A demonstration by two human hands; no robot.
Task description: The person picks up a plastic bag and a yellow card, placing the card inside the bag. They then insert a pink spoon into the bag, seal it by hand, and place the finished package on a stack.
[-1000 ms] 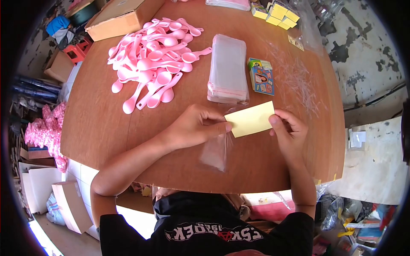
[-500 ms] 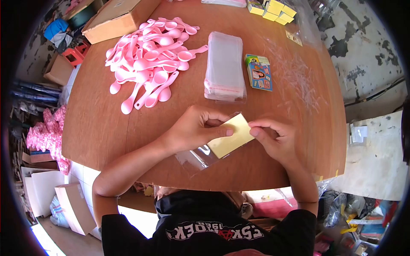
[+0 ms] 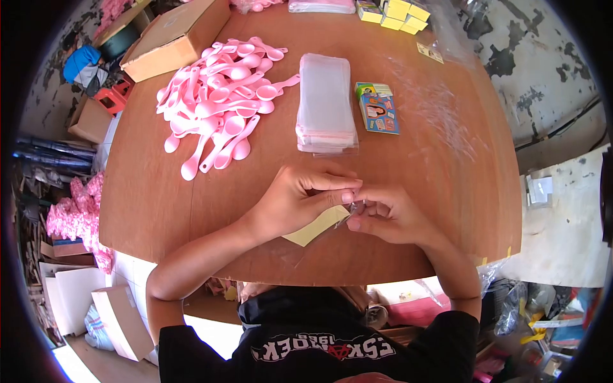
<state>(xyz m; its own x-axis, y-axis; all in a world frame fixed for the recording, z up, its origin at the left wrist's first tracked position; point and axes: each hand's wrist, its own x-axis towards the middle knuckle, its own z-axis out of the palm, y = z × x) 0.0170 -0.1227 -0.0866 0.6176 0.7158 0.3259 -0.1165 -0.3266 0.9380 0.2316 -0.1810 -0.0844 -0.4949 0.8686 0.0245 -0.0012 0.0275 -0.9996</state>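
My left hand is closed on a pale yellow card inside a clear plastic bag, low over the front of the table. The bag is bunched up near the fingertips. From the other side, my right hand pinches the bag's edge, its fingers curled and meeting the left fingertips. Both hands cover part of the card. Beyond them lies a stack of flat clear plastic bags. A small stack of printed cards sits to its right, a picture on the top one.
A heap of pink plastic spoons spreads over the left of the brown table. Behind it stands a cardboard box. Yellow-edged card stacks are at the back right, and thin clear plastic strips lie scattered at the right.
My right hand has moved left to meet my left fingertips, and the bag's edge is now gathered between them. The card has tilted and is more covered. The view has shifted slightly.
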